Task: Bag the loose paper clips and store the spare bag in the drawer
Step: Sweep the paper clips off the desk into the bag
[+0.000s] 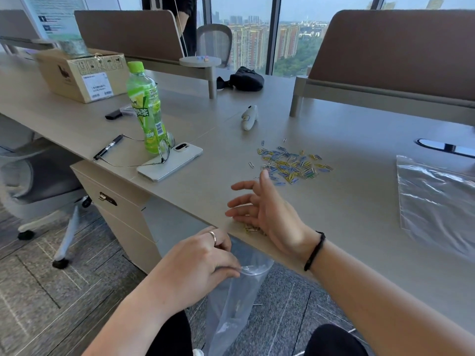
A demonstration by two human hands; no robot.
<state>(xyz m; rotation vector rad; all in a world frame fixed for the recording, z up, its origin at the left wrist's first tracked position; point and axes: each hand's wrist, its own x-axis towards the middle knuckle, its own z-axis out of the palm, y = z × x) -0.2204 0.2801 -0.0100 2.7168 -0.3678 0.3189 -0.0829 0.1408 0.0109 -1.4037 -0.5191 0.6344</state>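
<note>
A pile of coloured paper clips [291, 164] lies spread on the desk [359, 214]. A smaller heap of clips [253, 229] sits right at the desk's front edge, under the edge of my right hand [262, 209], whose fingers are relaxed and spread, palm turned to the left. Below the edge my left hand [198, 268] pinches the mouth of a clear plastic bag [236, 299], which hangs down towards the floor. A second clear bag [437, 201] lies flat on the desk at the right. The drawer unit [115, 209] stands under the desk at the left.
A green tea bottle [147, 109], a white phone [171, 161] with glasses on it, a pen [108, 147], a cardboard box [82, 73], a white device [248, 117] and a black pouch [244, 79] are on the desk. An office chair [38, 186] stands at the left.
</note>
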